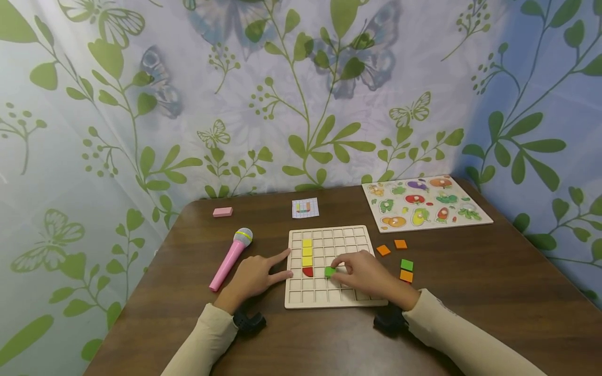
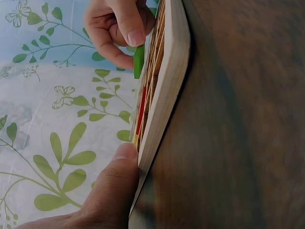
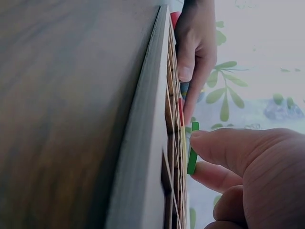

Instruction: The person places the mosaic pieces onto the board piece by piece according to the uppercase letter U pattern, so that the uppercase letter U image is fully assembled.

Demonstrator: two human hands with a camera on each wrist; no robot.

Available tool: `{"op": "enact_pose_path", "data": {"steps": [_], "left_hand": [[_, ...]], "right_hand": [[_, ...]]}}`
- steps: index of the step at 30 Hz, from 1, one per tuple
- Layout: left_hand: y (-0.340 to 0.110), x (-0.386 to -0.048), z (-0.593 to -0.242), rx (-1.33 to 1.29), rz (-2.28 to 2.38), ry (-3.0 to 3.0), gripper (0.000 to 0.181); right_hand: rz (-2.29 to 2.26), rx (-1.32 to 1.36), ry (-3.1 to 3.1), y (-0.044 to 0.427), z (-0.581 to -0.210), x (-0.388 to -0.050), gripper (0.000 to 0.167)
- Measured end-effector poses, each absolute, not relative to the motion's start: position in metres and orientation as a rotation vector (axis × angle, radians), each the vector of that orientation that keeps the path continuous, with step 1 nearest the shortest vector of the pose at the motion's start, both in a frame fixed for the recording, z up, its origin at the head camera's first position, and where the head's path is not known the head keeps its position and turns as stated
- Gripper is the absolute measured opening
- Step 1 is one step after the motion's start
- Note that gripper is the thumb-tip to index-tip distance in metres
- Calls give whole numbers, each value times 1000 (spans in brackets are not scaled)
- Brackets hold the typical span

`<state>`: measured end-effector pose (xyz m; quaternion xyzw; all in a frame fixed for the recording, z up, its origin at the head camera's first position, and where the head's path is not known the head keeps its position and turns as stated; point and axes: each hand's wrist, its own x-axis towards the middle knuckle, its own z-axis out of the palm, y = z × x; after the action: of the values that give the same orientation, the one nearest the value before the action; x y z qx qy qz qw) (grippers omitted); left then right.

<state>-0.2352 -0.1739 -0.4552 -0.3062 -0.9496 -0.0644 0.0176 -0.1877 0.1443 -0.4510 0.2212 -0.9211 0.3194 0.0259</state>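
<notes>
A wooden grid board point(image 1: 348, 298) lies on the table. In one of its columns are yellow squares point(image 1: 307, 251) with a red rounded piece point(image 1: 308, 271) below them. My right hand point(image 1: 369, 274) pinches a green square point(image 1: 330, 272) between thumb and finger over the board; both wrist views show the green piece point(image 2: 138, 62) point(image 3: 192, 149) tilted on edge, just off the grid. My left hand point(image 1: 255, 275) rests at the board's left edge, thumb and index finger extended and touching it.
Right of the board lie orange squares point(image 1: 401, 244) and a green square point(image 1: 406, 265). Behind are a patterned card point(image 1: 305, 208), a pink block point(image 1: 222, 212) and a vegetable puzzle board point(image 1: 425, 202). A pink microphone point(image 1: 230, 259) lies left.
</notes>
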Motion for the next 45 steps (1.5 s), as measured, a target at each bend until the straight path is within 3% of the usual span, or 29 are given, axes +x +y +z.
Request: {"op": "enact_pose_path", "data": {"steps": [45], "left_hand": [[-174, -235, -455, -952, -209, -2946, 72]], "right_hand": [[981, 619, -2909, 115, -451, -196, 17]]}}
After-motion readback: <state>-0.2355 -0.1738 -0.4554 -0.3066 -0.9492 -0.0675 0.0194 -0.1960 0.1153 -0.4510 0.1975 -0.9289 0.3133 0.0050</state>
